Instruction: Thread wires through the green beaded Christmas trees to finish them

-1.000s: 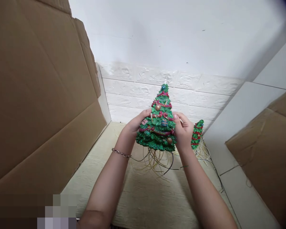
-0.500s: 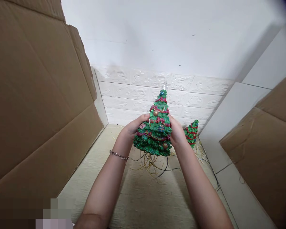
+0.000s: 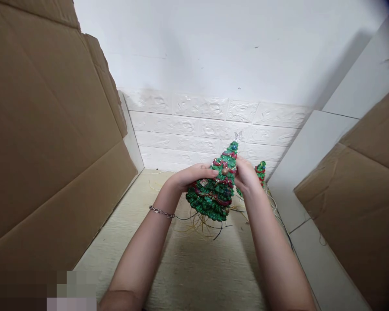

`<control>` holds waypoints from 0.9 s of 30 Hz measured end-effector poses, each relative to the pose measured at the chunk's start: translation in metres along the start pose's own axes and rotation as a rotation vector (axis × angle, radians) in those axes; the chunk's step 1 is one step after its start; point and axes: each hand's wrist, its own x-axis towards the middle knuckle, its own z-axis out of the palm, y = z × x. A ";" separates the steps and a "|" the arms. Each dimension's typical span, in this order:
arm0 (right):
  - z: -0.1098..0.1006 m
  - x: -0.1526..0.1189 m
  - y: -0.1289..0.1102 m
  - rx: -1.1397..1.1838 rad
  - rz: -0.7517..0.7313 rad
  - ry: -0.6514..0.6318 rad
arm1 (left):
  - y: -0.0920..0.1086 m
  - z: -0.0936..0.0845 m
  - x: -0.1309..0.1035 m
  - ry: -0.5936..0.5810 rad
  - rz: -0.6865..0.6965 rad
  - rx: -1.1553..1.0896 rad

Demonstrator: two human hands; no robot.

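A green Christmas tree figure (image 3: 215,196) with red garlands, small ornaments and a clear star on top is held up over the table, its tip leaning right. My left hand (image 3: 194,175) grips its left side, thumb across the front. Around the right side, near the upper part, is my right hand (image 3: 247,175), its fingers partly hidden behind the figure. Behind my right wrist stands a smaller green tree (image 3: 261,172) with red garlands, partly covered. Loose yellow and black wires (image 3: 202,226) lie on the table beneath the held tree.
Large cardboard sheets stand at the left (image 3: 52,129) and right (image 3: 359,194). A white brick-patterned wall (image 3: 181,125) closes off the back of the pale table (image 3: 204,272). More thin wires run along the right edge beside white panels.
The held tree has tilted to the right and its top has come lower. My left thumb now reaches farther across its front. The view has shifted slightly.
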 end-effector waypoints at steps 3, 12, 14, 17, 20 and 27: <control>-0.004 0.004 -0.002 0.131 -0.208 0.186 | -0.001 0.001 0.001 -0.009 -0.031 -0.017; 0.011 -0.026 -0.035 -0.061 -0.481 0.301 | 0.000 -0.007 -0.002 0.216 0.049 0.096; 0.011 -0.038 -0.046 -0.344 -0.488 0.242 | 0.001 -0.013 -0.004 0.399 0.119 0.192; 0.015 -0.055 -0.053 -0.791 -0.423 0.085 | 0.002 -0.025 -0.007 0.687 0.208 0.314; 0.024 -0.061 -0.046 -0.971 -0.395 -0.077 | 0.002 -0.038 -0.010 0.910 0.267 0.370; 0.042 -0.047 -0.012 -1.015 -0.547 -0.205 | 0.004 -0.050 -0.016 1.059 0.366 0.351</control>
